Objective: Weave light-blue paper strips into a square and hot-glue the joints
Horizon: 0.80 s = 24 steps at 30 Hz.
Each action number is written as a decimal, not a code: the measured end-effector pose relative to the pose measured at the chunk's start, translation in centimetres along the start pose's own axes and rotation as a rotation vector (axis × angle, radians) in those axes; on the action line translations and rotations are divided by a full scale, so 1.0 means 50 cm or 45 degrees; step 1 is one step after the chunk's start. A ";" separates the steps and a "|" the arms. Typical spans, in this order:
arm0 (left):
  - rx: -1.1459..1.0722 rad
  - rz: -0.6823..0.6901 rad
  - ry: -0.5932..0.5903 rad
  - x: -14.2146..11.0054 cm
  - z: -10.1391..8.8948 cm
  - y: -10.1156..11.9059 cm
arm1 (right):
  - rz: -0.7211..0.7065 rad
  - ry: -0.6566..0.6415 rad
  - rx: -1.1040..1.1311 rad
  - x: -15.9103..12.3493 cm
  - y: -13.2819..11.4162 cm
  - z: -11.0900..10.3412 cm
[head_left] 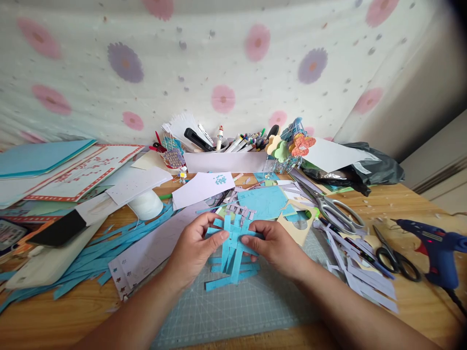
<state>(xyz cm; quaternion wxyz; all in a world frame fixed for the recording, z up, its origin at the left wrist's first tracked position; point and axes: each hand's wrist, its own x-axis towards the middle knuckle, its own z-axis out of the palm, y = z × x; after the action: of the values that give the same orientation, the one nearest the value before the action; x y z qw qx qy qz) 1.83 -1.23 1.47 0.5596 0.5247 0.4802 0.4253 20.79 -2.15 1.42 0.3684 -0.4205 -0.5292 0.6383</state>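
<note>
Between my two hands is a lattice of woven blue paper strips (233, 243), its loose ends hanging toward me. My left hand (197, 245) pinches its left side, thumb on top and fingers behind. On the right side my right hand (272, 245) grips it the same way, thumb pressing near the crossing strips. Several loose blue strips (228, 282) lie below it on the grey cutting mat (277, 306). Just beyond the weave sits a small lilac strip lattice (242, 212), partly hidden.
To the right lie large silver scissors (337, 214), black-handled scissors (396, 260) and a blue glue gun (434, 248). Blue strips (120, 243) pile up at the left beside a white phone-like device (47, 265). A pen box (226, 162) stands at the back.
</note>
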 end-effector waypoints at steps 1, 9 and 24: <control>0.000 0.007 -0.012 0.000 -0.002 -0.001 | 0.010 -0.010 0.015 -0.001 0.000 0.000; -0.083 0.005 -0.029 0.003 -0.002 -0.010 | 0.009 -0.019 -0.029 -0.003 -0.003 -0.004; 0.037 -0.050 -0.040 -0.001 0.004 -0.004 | -0.641 0.317 -0.621 0.000 -0.009 -0.015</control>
<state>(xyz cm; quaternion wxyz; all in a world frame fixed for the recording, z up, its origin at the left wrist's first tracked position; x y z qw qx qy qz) 2.00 -1.35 1.28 0.5675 0.5300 0.4877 0.3990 21.52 -1.80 1.79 0.4643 -0.4271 -0.7038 0.3267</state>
